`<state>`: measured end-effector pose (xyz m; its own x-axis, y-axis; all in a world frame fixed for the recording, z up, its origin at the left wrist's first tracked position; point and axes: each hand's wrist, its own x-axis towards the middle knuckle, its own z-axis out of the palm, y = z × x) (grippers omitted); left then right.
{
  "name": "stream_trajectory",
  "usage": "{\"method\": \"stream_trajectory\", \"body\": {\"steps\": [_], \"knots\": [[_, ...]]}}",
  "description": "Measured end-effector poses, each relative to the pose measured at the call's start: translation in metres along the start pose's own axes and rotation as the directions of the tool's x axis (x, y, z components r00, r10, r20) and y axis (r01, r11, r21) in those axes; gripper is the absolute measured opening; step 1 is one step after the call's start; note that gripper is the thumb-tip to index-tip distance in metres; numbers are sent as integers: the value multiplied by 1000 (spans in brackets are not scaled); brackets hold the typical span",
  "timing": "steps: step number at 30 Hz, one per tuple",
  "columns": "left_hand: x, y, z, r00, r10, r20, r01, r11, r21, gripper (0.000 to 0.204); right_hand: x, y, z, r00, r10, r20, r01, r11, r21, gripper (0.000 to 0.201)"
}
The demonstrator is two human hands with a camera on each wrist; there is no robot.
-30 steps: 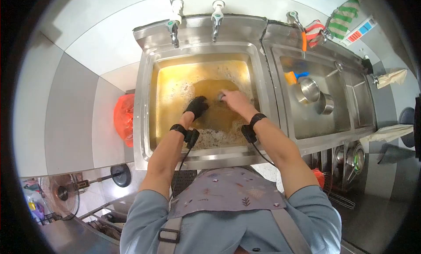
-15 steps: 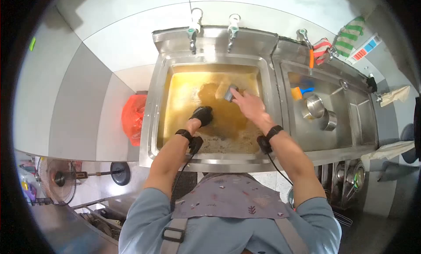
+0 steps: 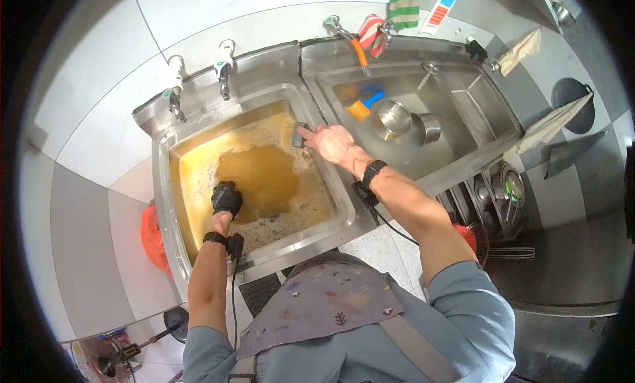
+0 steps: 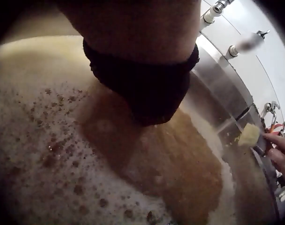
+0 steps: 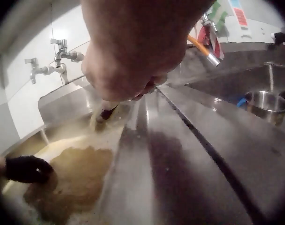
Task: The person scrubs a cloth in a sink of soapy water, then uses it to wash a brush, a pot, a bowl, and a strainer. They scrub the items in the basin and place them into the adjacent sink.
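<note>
My right hand [image 3: 334, 145] grips a flat brush [image 3: 299, 135] with a grey body and pale yellow bristles. It is at the right inner wall of the left sink [image 3: 337, 184]. In the left wrist view, the brush's bristles [image 4: 249, 135] face the basin and fingers hold its grey part. My left hand [image 3: 227, 199], in a black glove, is low over the murky yellow-brown water [image 3: 258, 178], left of the middle. Its fingers bend down towards the water in the right wrist view; whether they hold anything, I cannot tell. Foam rings a darker patch of water.
The right sink [image 3: 456, 155] holds two steel pots [image 3: 394, 118] and a brush with a blue handle and orange bristles [image 3: 360, 110]. Taps [image 3: 225, 79] stand along the back wall. An orange-tipped spout [image 3: 360, 55] hangs over the right sink. A red bag [image 3: 153, 241] is left of the sink.
The head view has turned to the right. My right hand has carried the brush from mid-basin to the right wall. My left hand is now farther left, away from the right hand.
</note>
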<state>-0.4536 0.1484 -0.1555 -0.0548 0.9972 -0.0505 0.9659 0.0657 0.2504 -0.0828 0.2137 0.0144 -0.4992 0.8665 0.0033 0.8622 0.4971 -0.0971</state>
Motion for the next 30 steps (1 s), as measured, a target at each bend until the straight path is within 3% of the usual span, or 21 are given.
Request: {"method": "stream_trajectory", "body": {"steps": [2,4,6,7,10,11,12,13,14,15,16,17,18,20,21,22,23,25,26,28,30], "knots": [[-8,7,-11,999,-53,11,52,998,24,35,-5,7,-1,978,56,199,-63,998,25,42],[-6,15,-19,994,-112,11,112,993,43,37,-14,18,-2,992,37,120,-40,999,26,44],[-11,13,-18,974,-224,-32,226,970,92,41,-26,22,0,987,139,-75,-132,986,101,42],[-9,10,-20,960,-274,48,269,959,89,51,-30,32,4,966,186,-177,-161,976,146,40],[2,-24,12,944,-329,-10,329,944,3,56,-40,64,-3,887,436,-154,-407,894,189,33],[7,-38,16,939,-319,126,325,945,-28,65,-45,76,-1,850,496,-178,-471,867,164,33],[19,-65,50,961,-267,74,273,958,-86,67,-50,98,9,851,487,-199,-461,872,162,33],[-2,-50,28,981,-193,-14,183,950,-254,50,-52,117,19,837,520,-170,-503,853,138,35],[47,-134,105,964,167,208,-152,985,-85,43,-57,133,27,867,466,-179,-470,882,21,38],[14,-75,56,993,-107,53,117,962,-246,26,-56,145,34,878,460,-132,-473,876,-93,40],[4,-73,48,998,-20,58,44,891,-452,18,-51,144,32,866,496,-66,-499,850,-169,43],[-5,-72,43,996,67,61,-12,770,-638,10,-58,120,19,903,363,-230,-425,836,-348,44],[-4,-78,49,995,52,83,7,805,-593,21,-52,99,0,908,326,-262,-384,899,-212,38],[-4,-79,49,992,22,125,43,867,-496,44,-25,77,-10,971,131,-198,-137,990,-15,36],[-2,-71,44,984,-55,168,115,922,-371,49,-12,60,-5,973,120,-196,-124,992,-6,36],[-3,-54,23,970,-136,200,183,954,-237,54,3,36,3,984,30,-174,-14,996,93,34],[-5,-36,-3,968,-150,200,195,953,-233,54,16,11,10,985,-63,-158,93,977,193,32],[-7,-10,-49,858,-349,376,373,928,10,56,41,-43,21,974,-184,131,153,965,215,36],[-8,-21,-35,853,-360,378,385,923,10,56,49,-65,35,957,-205,205,156,960,233,41],[-9,-52,3,917,-398,-28,397,917,-48,59,61,-101,80,924,-229,307,131,942,308,55],[-15,-60,-6,920,-391,22,391,920,-16,56,64,-129,132,908,-246,338,114,923,367,64]]}}
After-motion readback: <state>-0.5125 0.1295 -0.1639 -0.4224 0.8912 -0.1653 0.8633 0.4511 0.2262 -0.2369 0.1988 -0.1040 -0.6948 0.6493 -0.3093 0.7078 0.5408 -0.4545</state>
